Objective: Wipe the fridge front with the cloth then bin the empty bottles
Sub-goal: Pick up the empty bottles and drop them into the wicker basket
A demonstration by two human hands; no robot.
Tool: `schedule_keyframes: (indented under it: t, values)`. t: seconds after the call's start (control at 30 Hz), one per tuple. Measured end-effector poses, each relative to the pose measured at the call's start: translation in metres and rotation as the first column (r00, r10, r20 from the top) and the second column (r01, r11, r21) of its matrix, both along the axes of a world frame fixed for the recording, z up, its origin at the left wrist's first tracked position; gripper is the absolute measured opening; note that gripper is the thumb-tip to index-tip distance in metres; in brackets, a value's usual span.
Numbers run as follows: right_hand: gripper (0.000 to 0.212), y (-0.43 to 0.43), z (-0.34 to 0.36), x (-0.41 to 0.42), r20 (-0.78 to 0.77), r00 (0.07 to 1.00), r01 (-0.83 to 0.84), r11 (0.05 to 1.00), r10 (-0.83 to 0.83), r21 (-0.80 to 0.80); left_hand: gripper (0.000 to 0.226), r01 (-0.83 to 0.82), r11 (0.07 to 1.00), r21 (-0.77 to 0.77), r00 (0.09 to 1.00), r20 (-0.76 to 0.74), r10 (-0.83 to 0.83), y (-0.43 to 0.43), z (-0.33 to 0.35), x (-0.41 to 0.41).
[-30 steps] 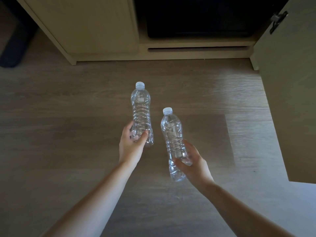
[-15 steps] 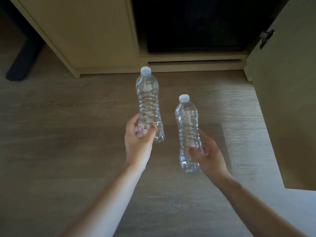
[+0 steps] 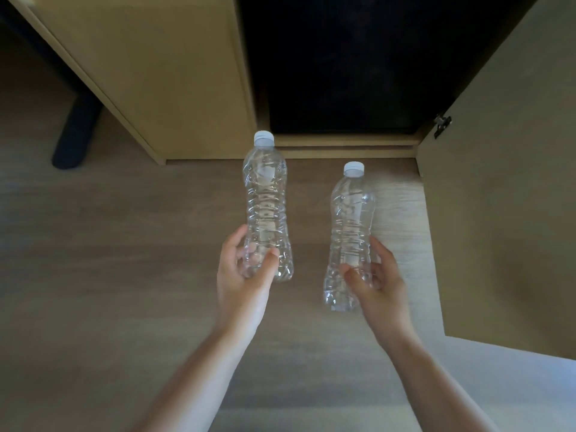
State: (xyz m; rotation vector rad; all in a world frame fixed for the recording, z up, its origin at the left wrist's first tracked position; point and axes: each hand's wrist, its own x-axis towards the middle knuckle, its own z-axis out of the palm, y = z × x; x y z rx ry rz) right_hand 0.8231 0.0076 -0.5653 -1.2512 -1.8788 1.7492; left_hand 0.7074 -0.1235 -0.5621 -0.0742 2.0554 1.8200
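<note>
Left hand [image 3: 241,286]: grip closed round the lower part of the left bottle [image 3: 266,207], thumb across the front, fingers curled behind and showing through the clear plastic.
Right hand [image 3: 378,283]: grip closed round the lower part of the right bottle [image 3: 350,226], thumb on the front, fingers wrapped at the far side; this hand is a little blurred.
Left bottle: clear ribbed plastic, white cap [image 3: 264,139] on, looks empty; held up off the floor [image 3: 109,260], neck pointing away from the person, its cap lying against the cabinet's base in the view.
Right bottle: same kind, white cap [image 3: 353,168] on, looks empty; held off the floor, just beside the left bottle but apart from it, and lower in the view.
Bottles to each other: roughly parallel, a gap of floor between them, not touching.
Floor: wood-look planks, darker on the left, a paler lit patch on the right under the right bottle.
Cabinet [image 3: 162,76]: pale wood, at the far edge of the floor; left panel shut.
Opening [image 3: 343,63]: dark space to the right of that panel, too dark to tell what stands inside.
Door [image 3: 505,198]: pale wood, swung open along the right side, a metal hinge [image 3: 442,124] at its inner edge.
Dark foot [image 3: 74,135]: a black leg or base on the floor at the far left, beside the cabinet.
Arms: both bare, reaching in from the near edge.
</note>
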Motion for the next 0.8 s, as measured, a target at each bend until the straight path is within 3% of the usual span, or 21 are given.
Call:
schedule_keyframes:
  t: [0.23, 0.53, 0.8]
  values:
    - [0.055, -0.007, 0.13, 0.006, 0.019, 0.998, 0.06, 0.998, -0.06, -0.028, 0.051, 0.017, 0.998, -0.067, 0.999, 0.05, -0.014, -0.004, 0.135, 0.025]
    - [0.053, -0.015, 0.31, 0.021, -0.005, 0.99, 0.142, 0.989, -0.142, 0.049, 0.043, -0.011, 1.0, -0.008, 0.999, 0.037, 0.011, -0.011, 0.305, 0.031]
    - [0.047, -0.048, 0.433, 0.05, -0.078, 0.952, 0.296, 0.955, -0.295, 0.003, 0.044, -0.007, 0.995, 0.102, 0.997, 0.074, -0.001, -0.021, 0.433, 0.069]
